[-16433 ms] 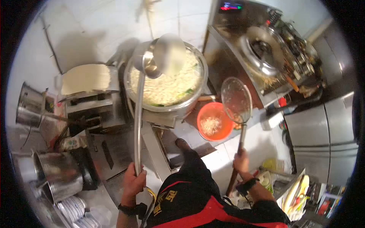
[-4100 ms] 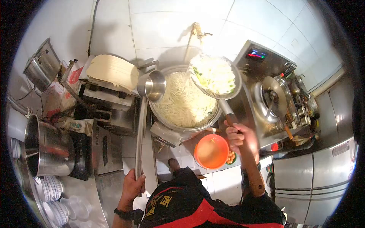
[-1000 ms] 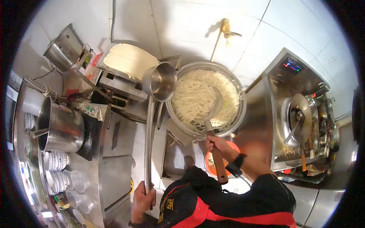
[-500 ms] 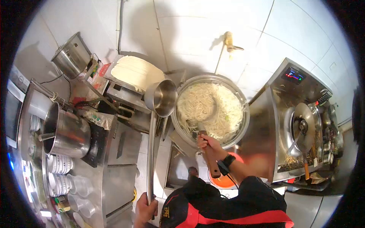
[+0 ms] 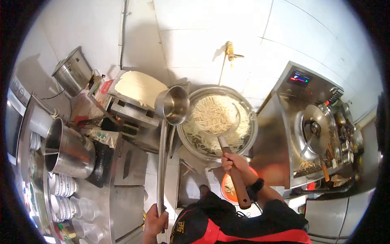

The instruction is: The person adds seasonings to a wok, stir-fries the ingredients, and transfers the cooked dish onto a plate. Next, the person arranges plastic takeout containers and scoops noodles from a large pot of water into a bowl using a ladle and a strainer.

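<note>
My left hand [image 5: 156, 219] is wrapped round the long metal handle of a deep ladle [image 5: 174, 106]. Its cup hangs beside the big pot's left rim, mouth facing up. In my right hand [image 5: 237, 166] is the brown handle of a skimmer [image 5: 242, 191], whose round head is over the pot [image 5: 183, 147]. A heap of pale noodles [image 5: 211, 116] lies on the skimmer head. More noodles are loose in the pot around it. Whether the skimmer's underside touches the pot's contents is hidden.
A tray of rolled-out dough [image 5: 140, 90] sits left of the pot. To the right stands a steel cooker with a wok [image 5: 323, 130] and a second ladle. An orange basin [image 5: 228, 194] is below my right hand. Steel pots [image 5: 73, 148] and stacked bowls [image 5: 63, 185] line the left.
The skimmer has gathered noodles into a raised heap, and its curved rim shows more clearly. My right hand has come slightly right and towards me. My left hand keeps hold of the ladle.
</note>
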`<action>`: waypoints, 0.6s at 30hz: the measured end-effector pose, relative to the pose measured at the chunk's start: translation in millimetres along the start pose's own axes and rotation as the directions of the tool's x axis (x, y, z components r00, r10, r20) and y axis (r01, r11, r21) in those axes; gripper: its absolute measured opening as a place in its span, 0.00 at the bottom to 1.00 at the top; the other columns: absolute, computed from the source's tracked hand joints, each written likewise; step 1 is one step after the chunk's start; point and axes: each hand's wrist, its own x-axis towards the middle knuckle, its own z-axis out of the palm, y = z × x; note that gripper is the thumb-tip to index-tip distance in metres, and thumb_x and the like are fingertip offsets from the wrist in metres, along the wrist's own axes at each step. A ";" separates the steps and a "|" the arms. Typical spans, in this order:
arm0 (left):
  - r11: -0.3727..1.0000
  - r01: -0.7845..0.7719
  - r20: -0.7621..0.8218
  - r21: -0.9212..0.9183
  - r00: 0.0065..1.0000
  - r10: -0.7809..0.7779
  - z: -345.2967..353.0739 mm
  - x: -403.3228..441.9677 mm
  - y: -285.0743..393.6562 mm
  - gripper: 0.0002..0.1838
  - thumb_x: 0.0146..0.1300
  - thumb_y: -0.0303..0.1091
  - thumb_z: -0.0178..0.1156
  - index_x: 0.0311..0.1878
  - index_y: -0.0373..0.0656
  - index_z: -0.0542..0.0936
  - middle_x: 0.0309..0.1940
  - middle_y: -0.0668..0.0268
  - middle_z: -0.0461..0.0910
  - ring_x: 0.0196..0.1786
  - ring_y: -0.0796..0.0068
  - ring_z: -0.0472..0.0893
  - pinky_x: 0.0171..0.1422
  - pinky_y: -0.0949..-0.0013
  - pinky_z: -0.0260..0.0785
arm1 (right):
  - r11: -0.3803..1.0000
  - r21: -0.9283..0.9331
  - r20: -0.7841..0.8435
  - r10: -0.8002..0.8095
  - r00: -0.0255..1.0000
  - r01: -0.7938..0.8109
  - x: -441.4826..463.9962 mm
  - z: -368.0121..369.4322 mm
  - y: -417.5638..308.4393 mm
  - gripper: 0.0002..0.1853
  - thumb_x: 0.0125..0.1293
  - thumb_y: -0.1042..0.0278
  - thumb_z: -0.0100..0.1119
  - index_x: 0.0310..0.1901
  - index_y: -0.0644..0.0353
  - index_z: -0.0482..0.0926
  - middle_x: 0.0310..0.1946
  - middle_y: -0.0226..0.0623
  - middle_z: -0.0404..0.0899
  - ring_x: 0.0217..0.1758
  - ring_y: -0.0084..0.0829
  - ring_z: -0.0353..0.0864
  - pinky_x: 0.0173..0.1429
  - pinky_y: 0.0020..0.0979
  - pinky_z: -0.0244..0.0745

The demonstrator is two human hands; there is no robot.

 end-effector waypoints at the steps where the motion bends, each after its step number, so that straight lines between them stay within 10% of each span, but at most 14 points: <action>1: 1.000 -0.003 -0.004 0.014 1.000 0.003 -0.6 1.3 0.4 0.09 0.63 0.25 0.55 0.45 0.35 0.69 0.17 0.66 0.71 0.14 0.78 0.71 0.18 0.72 0.63 | 0.993 -0.104 -0.030 -0.061 0.998 0.058 -14.0 6.0 0.8 0.11 0.73 0.63 0.51 0.32 0.58 0.70 0.18 0.23 0.63 0.17 0.17 0.62 0.20 0.22 0.63; 5: 0.998 -0.066 0.073 -0.010 0.995 0.066 -10.3 4.3 -6.6 0.08 0.63 0.24 0.54 0.44 0.36 0.68 0.16 0.66 0.71 0.14 0.77 0.71 0.18 0.72 0.63 | 0.682 -0.661 0.006 -0.413 0.911 0.313 -47.8 12.7 24.5 0.09 0.70 0.67 0.52 0.31 0.59 0.69 0.16 0.28 0.64 0.14 0.21 0.63 0.18 0.27 0.63; 9: 0.989 -0.110 0.106 0.100 0.989 0.100 -10.0 1.0 6.8 0.09 0.63 0.24 0.54 0.45 0.35 0.68 0.16 0.66 0.71 0.14 0.77 0.72 0.17 0.72 0.63 | 0.763 -0.594 -0.194 -0.445 0.874 0.256 -36.8 1.8 46.6 0.08 0.67 0.72 0.54 0.30 0.58 0.67 0.14 0.30 0.65 0.13 0.25 0.63 0.19 0.29 0.64; 12: 0.995 -0.030 0.109 0.099 0.994 0.020 -15.7 -3.7 0.9 0.10 0.63 0.25 0.55 0.45 0.35 0.68 0.16 0.66 0.71 0.14 0.77 0.72 0.17 0.72 0.63 | 0.852 -0.485 0.059 -0.196 0.979 0.200 -22.5 -11.4 25.4 0.08 0.73 0.68 0.48 0.34 0.58 0.68 0.19 0.25 0.64 0.17 0.18 0.64 0.22 0.21 0.65; 14: 0.996 0.010 0.110 0.084 0.994 -0.019 -20.5 -5.2 0.3 0.10 0.63 0.25 0.55 0.45 0.35 0.68 0.16 0.66 0.71 0.14 0.77 0.72 0.17 0.72 0.63 | 0.914 0.392 0.092 0.079 0.993 -0.109 -22.4 6.7 21.6 0.08 0.74 0.65 0.47 0.35 0.57 0.68 0.20 0.21 0.62 0.18 0.14 0.62 0.23 0.18 0.62; 18: 0.991 0.035 0.092 0.131 0.995 -0.048 -24.8 -11.9 7.2 0.09 0.63 0.25 0.55 0.45 0.35 0.69 0.17 0.66 0.72 0.14 0.77 0.72 0.18 0.72 0.64 | 0.995 0.101 0.065 0.014 0.998 -0.020 -24.9 -11.5 32.1 0.07 0.73 0.67 0.48 0.36 0.57 0.67 0.21 0.24 0.63 0.19 0.15 0.63 0.23 0.20 0.65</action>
